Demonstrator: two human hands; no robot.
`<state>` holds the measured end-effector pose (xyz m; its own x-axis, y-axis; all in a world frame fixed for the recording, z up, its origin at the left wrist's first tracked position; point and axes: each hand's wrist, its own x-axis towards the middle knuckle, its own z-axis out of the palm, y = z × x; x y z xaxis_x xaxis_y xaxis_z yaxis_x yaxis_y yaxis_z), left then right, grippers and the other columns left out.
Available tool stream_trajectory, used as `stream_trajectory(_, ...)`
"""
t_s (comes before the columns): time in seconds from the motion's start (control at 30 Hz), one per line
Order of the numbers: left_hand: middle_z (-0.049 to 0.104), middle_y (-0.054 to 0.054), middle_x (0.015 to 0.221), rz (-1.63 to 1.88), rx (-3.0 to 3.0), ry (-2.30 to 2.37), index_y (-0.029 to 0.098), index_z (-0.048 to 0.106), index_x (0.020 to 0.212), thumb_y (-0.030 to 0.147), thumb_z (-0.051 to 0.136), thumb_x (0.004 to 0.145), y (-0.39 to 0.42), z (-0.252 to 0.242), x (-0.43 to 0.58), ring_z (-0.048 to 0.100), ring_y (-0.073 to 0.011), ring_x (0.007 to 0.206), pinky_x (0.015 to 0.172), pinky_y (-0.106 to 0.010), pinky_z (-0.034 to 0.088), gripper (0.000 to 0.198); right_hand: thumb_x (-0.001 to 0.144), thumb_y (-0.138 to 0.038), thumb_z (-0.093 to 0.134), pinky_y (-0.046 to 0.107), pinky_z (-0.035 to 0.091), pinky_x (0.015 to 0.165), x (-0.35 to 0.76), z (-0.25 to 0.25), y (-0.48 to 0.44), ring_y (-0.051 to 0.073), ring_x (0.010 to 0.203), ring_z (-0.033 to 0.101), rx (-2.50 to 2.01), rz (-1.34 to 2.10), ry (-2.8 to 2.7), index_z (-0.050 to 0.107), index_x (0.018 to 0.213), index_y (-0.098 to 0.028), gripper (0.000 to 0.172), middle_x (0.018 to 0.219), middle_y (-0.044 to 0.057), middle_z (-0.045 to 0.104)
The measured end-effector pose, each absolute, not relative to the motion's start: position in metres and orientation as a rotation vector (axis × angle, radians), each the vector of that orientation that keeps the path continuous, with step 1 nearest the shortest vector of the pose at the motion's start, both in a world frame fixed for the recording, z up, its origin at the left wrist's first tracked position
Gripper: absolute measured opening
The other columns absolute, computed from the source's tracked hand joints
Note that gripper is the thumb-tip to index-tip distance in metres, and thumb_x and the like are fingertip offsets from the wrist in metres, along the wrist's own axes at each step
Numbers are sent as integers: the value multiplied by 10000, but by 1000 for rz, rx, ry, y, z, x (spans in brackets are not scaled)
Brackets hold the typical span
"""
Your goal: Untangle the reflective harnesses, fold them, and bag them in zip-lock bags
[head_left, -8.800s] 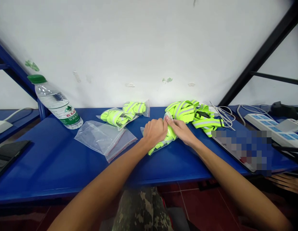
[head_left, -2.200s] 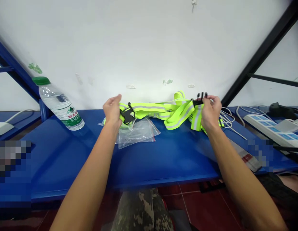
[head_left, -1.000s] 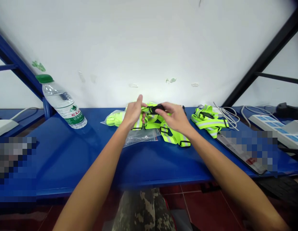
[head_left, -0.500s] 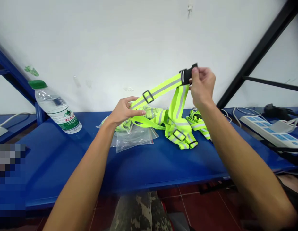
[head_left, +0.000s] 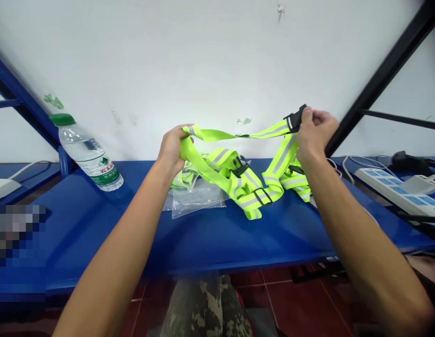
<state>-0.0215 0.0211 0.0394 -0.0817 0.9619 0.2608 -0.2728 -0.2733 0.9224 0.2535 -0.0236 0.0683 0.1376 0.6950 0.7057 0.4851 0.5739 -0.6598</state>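
A neon-yellow reflective strap (head_left: pixel 217 171) with grey stripes stretches between my hands, its lower part heaped on the blue table. My left hand (head_left: pixel 173 149) is closed around a fold of it on the left. At the other end, my right hand (head_left: pixel 317 133) pinches the strap's black buckle (head_left: pixel 295 119), raised above the table. Within the heap lie another black buckle (head_left: pixel 240 165) and a rectangular slider (head_left: pixel 262 196). Clear plastic bags (head_left: pixel 194 200) lie flat under and in front of the heap. A second bundle of yellow straps (head_left: pixel 298 185) rests beside my right forearm.
On the left a water bottle (head_left: pixel 94 157) with a green cap leans at a tilt. A white power strip (head_left: pixel 400 189) with cables lies to the right. Blue table (head_left: pixel 189 252) edge faces me; a white wall stands behind, with a black frame bar (head_left: pixel 379 79) at right.
My hands have moved farther apart, the right one rightward and slightly down with the buckle, the left one leftward and up. The strap between them is now twisted and nearly level.
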Motion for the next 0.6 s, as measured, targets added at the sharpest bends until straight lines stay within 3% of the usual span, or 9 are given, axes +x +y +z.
stream_trajectory(0.07, 542, -7, 642, 1607, 1183, 920, 184, 547, 755, 214, 571, 677, 22, 51, -13, 547, -137, 612, 538, -231, 459, 88, 856, -614, 578, 299, 503, 697, 238, 62, -36, 217, 865, 654, -1086, 256, -1579, 700, 915, -140, 493, 800, 76, 684)
stream_trajectory(0.13, 542, -5, 663, 1693, 1236, 973, 202, 527, 786, 242, 618, 706, 23, 62, 1, 563, -151, 655, 565, -243, 463, 128, 810, -600, 640, 290, 482, 658, 221, 56, -50, 213, 801, 650, -1118, 303, -1662, 714, 838, -145, 462, 732, 65, 685)
stream_trajectory(0.33, 548, -23, 823, 1693, 1428, 955, 224, 493, 1125, 249, 633, 806, 10, 78, 44, 643, -209, 845, 714, -315, 488, 350, 719, -405, 739, 295, 427, 608, 178, 20, -58, 188, 640, 605, -1305, 397, -1993, 656, 630, -164, 270, 606, 38, 638)
stream_trajectory(0.43, 582, -69, 1027, 1464, 1608, 852, 222, 422, 1310, 222, 657, 765, -4, 71, 41, 639, -225, 930, 811, -373, 503, 593, 707, -255, 684, 305, 464, 627, 178, 6, -43, 194, 670, 620, -1274, 624, -1864, 674, 718, -159, 98, 684, 41, 675)
stream_trajectory(0.53, 550, -159, 1259, 1027, 1759, 801, 230, 296, 1456, 229, 773, 666, -14, 53, 26, 624, -250, 1000, 887, -435, 488, 923, 686, -256, 701, 333, 525, 650, 190, 9, -34, 212, 701, 655, -1065, 1003, -1481, 680, 839, -160, 182, 739, 43, 702)
stream_trajectory(0.6, 577, -177, 1248, 777, 1791, 820, 226, 301, 1472, 273, 825, 643, -17, 39, 19, 634, -247, 967, 858, -435, 491, 982, 669, -261, 735, 349, 556, 647, 199, 19, -33, 216, 688, 668, -942, 1178, -1291, 659, 872, -164, 237, 717, 44, 695)
